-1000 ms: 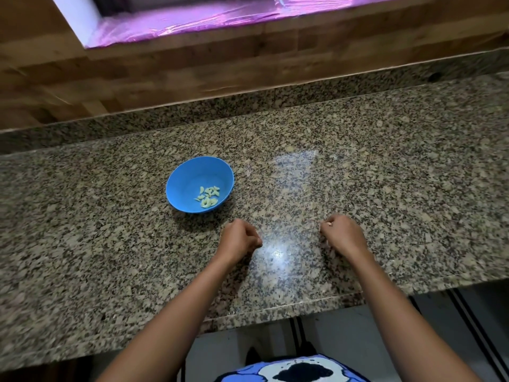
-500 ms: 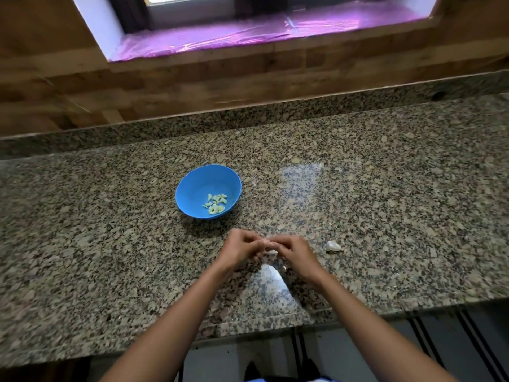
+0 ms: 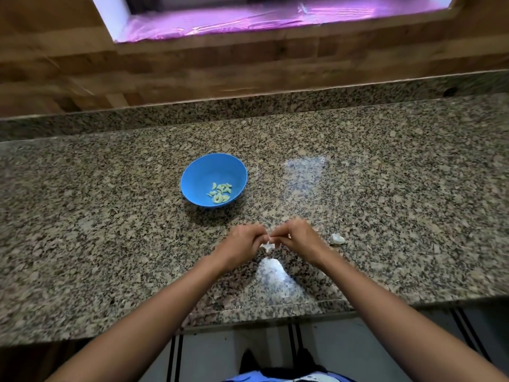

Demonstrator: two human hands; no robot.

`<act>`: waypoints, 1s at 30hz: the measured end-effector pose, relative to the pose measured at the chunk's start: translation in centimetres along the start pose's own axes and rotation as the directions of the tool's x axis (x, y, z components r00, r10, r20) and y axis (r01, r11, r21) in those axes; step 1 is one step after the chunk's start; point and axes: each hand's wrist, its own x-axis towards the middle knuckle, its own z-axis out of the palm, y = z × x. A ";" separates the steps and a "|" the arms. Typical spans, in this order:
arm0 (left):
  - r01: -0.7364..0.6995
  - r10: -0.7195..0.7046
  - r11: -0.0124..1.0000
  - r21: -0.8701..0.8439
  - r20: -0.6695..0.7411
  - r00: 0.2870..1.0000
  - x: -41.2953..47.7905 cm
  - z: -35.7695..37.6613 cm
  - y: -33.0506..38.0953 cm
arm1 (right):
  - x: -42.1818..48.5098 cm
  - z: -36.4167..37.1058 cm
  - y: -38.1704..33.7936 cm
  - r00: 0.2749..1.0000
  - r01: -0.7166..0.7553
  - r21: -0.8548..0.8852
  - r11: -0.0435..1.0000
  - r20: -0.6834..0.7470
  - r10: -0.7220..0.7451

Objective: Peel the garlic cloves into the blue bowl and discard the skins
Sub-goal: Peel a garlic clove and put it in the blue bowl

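The blue bowl stands on the granite counter with several peeled pale-green garlic cloves in its bottom. Nearer to me, below and right of the bowl, my left hand and my right hand meet fingertip to fingertip. Together they pinch a small white garlic clove just above the counter. Another unpeeled white garlic clove lies on the counter just right of my right hand.
The granite counter runs the full width, with its front edge close to my forearms. A low granite upstand and a wooden wall close off the back, under a window sill with pink film.
My hands, apart and fisted on the counter a second ago, have come together over one clove. The second clove now lies on the counter where my right hand was.
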 end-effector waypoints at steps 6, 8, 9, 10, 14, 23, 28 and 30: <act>0.557 -0.314 0.337 -0.759 0.467 0.826 1.0 -0.3 0.1 | 0.9 0.2 1.8 0.824 0.376 -0.550 0.746 -0.170 -0.541; 0.576 -0.306 0.176 -0.798 0.512 0.802 1.2 0.4 -0.4 | 1.0 0.1 2.0 0.788 0.394 -0.607 0.690 -0.163 -0.593; 0.512 -0.310 0.308 -0.802 0.424 0.851 1.2 0.8 -0.5 | 1.0 0.3 2.1 0.815 0.360 -0.566 0.742 -0.196 -0.545; 0.382 -0.285 0.558 -0.736 0.262 0.922 1.0 1.1 -0.4 | 0.8 0.4 1.6 0.883 0.277 -0.420 0.864 -0.245 -0.402; -0.299 0.307 0.951 0.071 -0.282 0.909 0.6 2.0 -2.0 | -0.3 0.1 0.2 0.925 -0.380 0.634 0.674 0.282 0.256; 0.517 -0.355 0.332 -0.789 0.403 0.844 0.6 1.8 0.6 | -0.3 2.2 2.7 0.882 0.212 -0.358 0.909 -0.331 -0.336; 0.541 -0.333 0.120 -0.832 0.480 0.812 0.7 1.7 -0.2 | -0.8 2.6 1.0 0.916 -0.240 0.695 0.678 -0.069 0.395; 0.513 -0.360 0.306 -0.802 0.401 0.842 0.3 1.9 -0.2 | -0.9 2.8 1.5 0.849 -0.345 0.814 0.467 0.058 0.526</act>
